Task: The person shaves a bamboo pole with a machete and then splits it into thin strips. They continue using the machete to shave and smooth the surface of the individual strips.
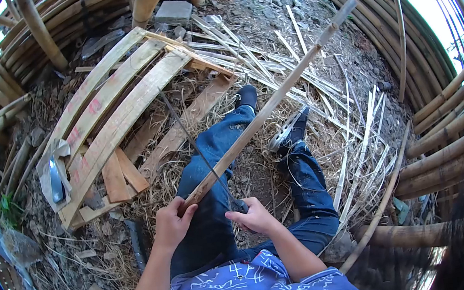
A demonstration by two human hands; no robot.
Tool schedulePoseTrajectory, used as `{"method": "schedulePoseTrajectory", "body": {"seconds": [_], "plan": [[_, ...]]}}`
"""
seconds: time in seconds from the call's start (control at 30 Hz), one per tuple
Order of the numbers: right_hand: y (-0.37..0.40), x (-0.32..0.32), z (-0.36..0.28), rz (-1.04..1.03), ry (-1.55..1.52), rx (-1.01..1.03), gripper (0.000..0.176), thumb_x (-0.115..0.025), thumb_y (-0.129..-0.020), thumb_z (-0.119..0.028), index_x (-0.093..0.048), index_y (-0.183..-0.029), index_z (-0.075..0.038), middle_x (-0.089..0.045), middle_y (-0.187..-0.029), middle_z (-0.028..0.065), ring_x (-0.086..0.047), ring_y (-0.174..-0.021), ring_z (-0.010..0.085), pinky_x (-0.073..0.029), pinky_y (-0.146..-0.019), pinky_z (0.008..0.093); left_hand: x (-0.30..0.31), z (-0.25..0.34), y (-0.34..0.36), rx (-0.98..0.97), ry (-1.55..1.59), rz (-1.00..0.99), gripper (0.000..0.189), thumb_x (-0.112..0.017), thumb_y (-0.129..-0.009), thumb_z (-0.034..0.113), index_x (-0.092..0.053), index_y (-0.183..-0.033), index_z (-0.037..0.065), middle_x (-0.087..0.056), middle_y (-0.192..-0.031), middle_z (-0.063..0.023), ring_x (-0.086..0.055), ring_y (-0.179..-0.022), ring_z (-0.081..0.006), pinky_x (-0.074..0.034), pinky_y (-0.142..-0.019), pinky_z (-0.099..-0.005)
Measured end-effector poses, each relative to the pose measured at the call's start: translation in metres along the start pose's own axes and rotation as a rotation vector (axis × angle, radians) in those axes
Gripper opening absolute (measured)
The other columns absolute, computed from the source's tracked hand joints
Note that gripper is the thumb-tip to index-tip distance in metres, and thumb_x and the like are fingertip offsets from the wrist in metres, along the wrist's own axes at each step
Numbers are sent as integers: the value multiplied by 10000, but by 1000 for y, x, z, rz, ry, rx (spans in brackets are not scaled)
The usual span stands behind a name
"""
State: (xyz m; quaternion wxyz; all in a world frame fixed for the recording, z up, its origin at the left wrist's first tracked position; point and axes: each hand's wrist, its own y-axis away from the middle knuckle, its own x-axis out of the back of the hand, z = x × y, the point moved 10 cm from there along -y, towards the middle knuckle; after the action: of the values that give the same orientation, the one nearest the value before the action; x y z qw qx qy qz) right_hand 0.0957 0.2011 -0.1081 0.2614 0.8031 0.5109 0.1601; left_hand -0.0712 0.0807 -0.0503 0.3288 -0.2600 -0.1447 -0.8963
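Observation:
A long bamboo strip [263, 115] runs diagonally from my lap up to the right, across my left thigh. My left hand [173, 224] is closed around its lower end. The dark handle of a long thin blade [192, 141] is in my closed right hand [252, 216]. This blade slants up to the left and crosses the strip near its lower end, just above my hands. Whether its edge cuts into the bamboo is too small to tell.
A wooden pallet [122, 103] lies at the left, with a phone-like object [57, 181] on its corner. Thin split strips [362, 146] are scattered at the right. A dark sheath-like object [136, 244] lies by my left arm. Bamboo poles [447, 153] line the sides.

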Motion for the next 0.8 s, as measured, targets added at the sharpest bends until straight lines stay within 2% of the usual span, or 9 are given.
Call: {"method": "schedulePoseTrajectory", "body": {"seconds": [0.17,0.23,0.37,0.43,0.5,0.6,0.73,0.8], "plan": [[9,8,1,48,68,32,301,-740,-790,-285,-645,-771,0,-525,-547,-33,-486,-475,59,-374,-445,240,-2,-5,0,-8,4,1,302,-707,-842,261,-556,-769,10,-508,-568,-160,-499,-498,-322,-402,-497,-372],[11,6,5,31,45,25,272,-738,-787,-252,-647,-821,2,-542,-577,-25,-495,-482,57,-388,-449,236,-3,-8,0,-2,6,-5,300,-706,-843,263,-557,-772,12,-505,-567,-160,-498,-499,-321,-401,-497,-372],[20,5,1,30,-112,151,276,-730,-799,-206,-631,-943,8,-591,-697,4,-522,-511,51,-415,-462,218,-4,-6,0,-2,42,-13,314,-699,-849,279,-552,-777,11,-499,-569,-161,-491,-501,-320,-398,-501,-375],[23,6,-2,76,-163,170,257,-726,-817,-204,-636,-940,3,-596,-711,4,-520,-508,49,-410,-455,209,-3,-6,0,-2,89,0,281,-706,-850,207,-543,-767,-7,-412,-544,-68,-341,-531,-132,-334,-491,-308],[27,6,-7,92,-118,138,227,-708,-846,-199,-629,-910,4,-581,-661,3,-510,-484,51,-396,-435,208,-2,-7,1,-1,70,7,286,-706,-850,216,-544,-772,-7,-412,-545,-72,-341,-530,-136,-335,-492,-310],[31,12,-10,110,-231,76,213,-670,-884,-184,-602,-831,10,-526,-550,-1,-479,-428,61,-377,-406,221,0,-6,0,3,71,15,294,-705,-850,232,-547,-782,-6,-418,-546,-84,-346,-528,-144,-341,-495,-315],[34,23,-9,129,-384,63,203,-669,-876,-171,-589,-815,6,-514,-556,9,-463,-420,76,-365,-395,224,-1,-6,1,-6,86,33,296,-700,-850,239,-550,-787,-8,-451,-554,-107,-375,-514,-158,-356,-498,-324],[34,20,-16,56,-497,106,178,-673,-859,-144,-582,-806,0,-507,-555,16,-458,-418,86,-365,-395,230,-1,0,1,-10,72,24,298,-702,-848,240,-550,-787,-9,-467,-561,-123,-395,-504,-184,-362,-498,-332]]}}
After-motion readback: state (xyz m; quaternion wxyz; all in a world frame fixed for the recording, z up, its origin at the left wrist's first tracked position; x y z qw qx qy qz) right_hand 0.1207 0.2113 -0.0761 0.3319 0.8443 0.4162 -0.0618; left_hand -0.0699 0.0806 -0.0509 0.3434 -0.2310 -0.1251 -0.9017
